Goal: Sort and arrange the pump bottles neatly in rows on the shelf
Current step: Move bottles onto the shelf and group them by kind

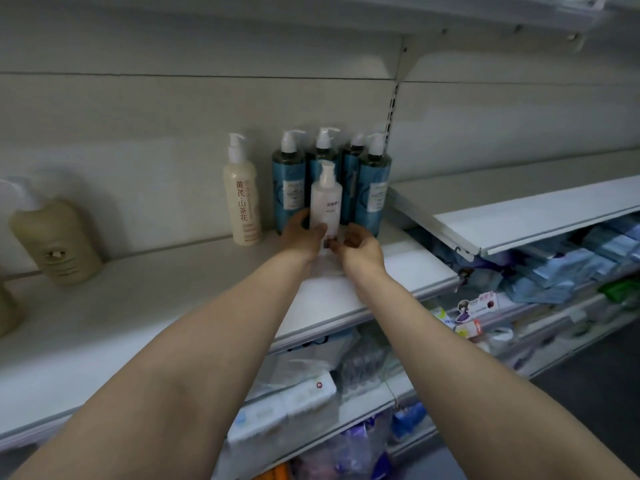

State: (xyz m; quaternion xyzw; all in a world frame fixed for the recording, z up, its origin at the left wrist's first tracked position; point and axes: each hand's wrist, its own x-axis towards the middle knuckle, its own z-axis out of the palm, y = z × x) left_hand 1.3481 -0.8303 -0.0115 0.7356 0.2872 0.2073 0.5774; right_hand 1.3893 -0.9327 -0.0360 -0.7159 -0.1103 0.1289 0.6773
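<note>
A white pump bottle (325, 202) stands upright on the white shelf (173, 299), right in front of several blue pump bottles (372, 192) grouped against the back wall. My left hand (303, 233) grips the white bottle low on its left side, thumb across its front. My right hand (358, 247) hovers just right of the bottle's base with fingers loosely curled, holding nothing. A cream pump bottle (241, 199) with red characters stands alone to the left. Farther left, an olive pump bottle (55, 237) looks blurred.
Another olive bottle (8, 313) peeks in at the left edge. A second white shelf (519, 216) sits lower to the right. Packaged goods (346, 393) fill the shelves below. A shelf bracket (393, 109) runs up the wall behind the blue bottles.
</note>
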